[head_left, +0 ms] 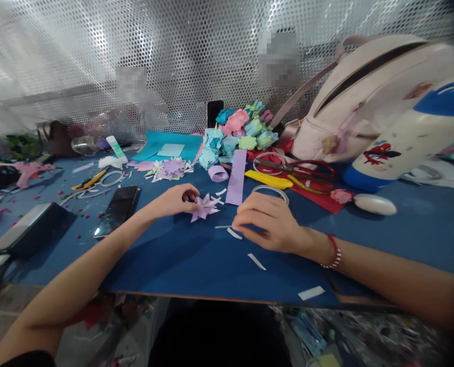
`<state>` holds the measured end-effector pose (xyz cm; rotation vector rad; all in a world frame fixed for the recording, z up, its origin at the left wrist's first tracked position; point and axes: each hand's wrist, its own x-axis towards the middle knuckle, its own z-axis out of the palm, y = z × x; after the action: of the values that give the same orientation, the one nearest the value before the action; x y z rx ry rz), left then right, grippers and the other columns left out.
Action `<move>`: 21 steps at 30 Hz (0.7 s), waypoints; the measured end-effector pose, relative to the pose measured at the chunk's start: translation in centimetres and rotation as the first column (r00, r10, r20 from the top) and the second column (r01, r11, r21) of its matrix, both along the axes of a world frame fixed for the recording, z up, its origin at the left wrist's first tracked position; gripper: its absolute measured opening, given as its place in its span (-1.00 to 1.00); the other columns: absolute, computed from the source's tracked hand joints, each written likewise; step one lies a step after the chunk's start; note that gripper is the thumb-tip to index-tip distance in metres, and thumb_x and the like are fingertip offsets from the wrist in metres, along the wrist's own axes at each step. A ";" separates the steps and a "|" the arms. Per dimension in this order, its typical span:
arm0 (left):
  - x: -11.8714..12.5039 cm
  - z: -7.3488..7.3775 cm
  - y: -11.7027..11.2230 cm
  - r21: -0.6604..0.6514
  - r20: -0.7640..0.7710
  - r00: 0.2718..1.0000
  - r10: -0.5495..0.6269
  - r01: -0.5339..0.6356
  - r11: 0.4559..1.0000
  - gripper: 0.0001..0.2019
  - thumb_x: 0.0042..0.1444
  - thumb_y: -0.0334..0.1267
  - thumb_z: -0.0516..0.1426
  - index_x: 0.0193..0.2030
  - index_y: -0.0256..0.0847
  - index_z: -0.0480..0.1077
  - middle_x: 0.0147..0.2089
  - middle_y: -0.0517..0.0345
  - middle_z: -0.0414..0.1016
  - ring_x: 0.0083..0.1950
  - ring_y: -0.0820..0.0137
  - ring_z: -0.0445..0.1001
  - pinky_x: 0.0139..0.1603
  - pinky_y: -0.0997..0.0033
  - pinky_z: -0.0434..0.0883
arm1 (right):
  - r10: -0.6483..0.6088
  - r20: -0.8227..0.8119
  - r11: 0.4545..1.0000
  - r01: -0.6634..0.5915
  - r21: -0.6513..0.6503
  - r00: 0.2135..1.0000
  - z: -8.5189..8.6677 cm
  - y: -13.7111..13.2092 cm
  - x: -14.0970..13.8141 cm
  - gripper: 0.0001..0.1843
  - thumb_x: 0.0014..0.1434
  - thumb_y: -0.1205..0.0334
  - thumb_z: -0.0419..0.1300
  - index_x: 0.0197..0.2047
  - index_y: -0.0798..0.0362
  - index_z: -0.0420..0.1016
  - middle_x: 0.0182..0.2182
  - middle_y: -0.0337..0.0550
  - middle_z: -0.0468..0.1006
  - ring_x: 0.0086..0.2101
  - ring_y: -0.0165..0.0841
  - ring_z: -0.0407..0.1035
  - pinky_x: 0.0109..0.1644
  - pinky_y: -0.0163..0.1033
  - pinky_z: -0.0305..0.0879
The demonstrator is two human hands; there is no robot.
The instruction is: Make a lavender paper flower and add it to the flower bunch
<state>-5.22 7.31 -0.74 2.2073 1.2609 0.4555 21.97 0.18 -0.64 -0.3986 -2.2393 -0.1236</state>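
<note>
My left hand (181,199) has its thumb and fingers closed on a pointed lilac paper flower (204,208) low over the blue table. Opposite it, my right hand (268,221) is pinched, and a thin white paper strip (223,227) reaches out from its fingertips. Just below those fingertips lies another white paper strip (234,233). Between and behind the hands are a flat lilac paper strip (236,176) and a curled lilac strip (218,174). A lilac flower (172,167) rests on a heap of paper snippets.
Crumpled paper flowers (245,127) are piled at the back beside a pink backpack (326,117). A yellow cutter (268,180), red-handled scissors (311,168) and a large bottle (398,137) stand or lie to the right. Leftward are a black phone (117,210) and pink glue gun (28,173).
</note>
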 end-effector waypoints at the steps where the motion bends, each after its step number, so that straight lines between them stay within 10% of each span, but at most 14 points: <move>1: 0.1 0.2 -0.2 -0.056 0.015 1.000 -0.017 0.018 0.998 -0.55 -0.06 -0.06 0.31 -0.05 -0.24 0.44 -0.23 0.08 0.52 -0.22 0.30 0.48 -0.23 0.34 0.39 | -0.006 -0.040 0.998 0.003 -0.065 0.999 -0.1 0.3 0.0 -0.90 0.30 0.30 0.14 -0.27 -0.02 0.45 -0.36 -0.16 0.53 -0.34 -0.34 0.39 -0.27 -0.20 0.33; 5: 0.7 1.5 -1.3 -0.135 0.034 0.999 -0.004 0.008 0.991 -0.41 -0.14 -0.08 0.35 0.05 -0.27 0.41 -0.25 0.11 0.47 -0.26 0.33 0.44 -0.27 0.39 0.34 | -0.045 -0.197 0.960 -0.012 -0.279 0.979 -0.3 1.0 -0.2 -0.89 0.29 0.31 0.14 -0.31 0.01 0.42 -0.36 -0.16 0.48 -0.34 -0.34 0.36 -0.31 -0.22 0.29; 12: 1.8 1.9 -2.2 -0.171 0.263 0.964 0.035 0.011 0.985 -0.77 -0.13 -0.19 0.34 -0.39 -0.25 0.46 -0.43 0.20 0.46 -0.39 0.43 0.39 -0.33 0.45 0.26 | -0.189 -0.333 0.859 -0.009 -0.512 0.924 -0.7 1.8 0.0 -0.81 0.36 0.18 0.08 -0.29 0.00 0.42 -0.36 -0.19 0.46 -0.36 -0.34 0.33 -0.29 -0.21 0.25; 21: 4.8 -0.3 -5.1 -0.389 0.663 0.609 0.436 -0.218 0.895 -0.68 -0.18 -0.19 0.40 -0.31 -0.31 0.49 -0.40 0.15 0.53 -0.41 0.46 0.41 -0.37 0.48 0.31 | -0.227 -0.349 0.780 -0.045 -0.624 0.909 -0.6 1.7 -0.4 -0.83 0.29 0.16 0.19 -0.33 0.02 0.40 -0.42 -0.25 0.40 -0.43 -0.41 0.26 -0.36 -0.25 0.19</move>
<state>-0.47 2.17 -1.01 1.2897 1.1536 1.1247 21.56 1.86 -1.23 -0.8118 -1.7847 0.6232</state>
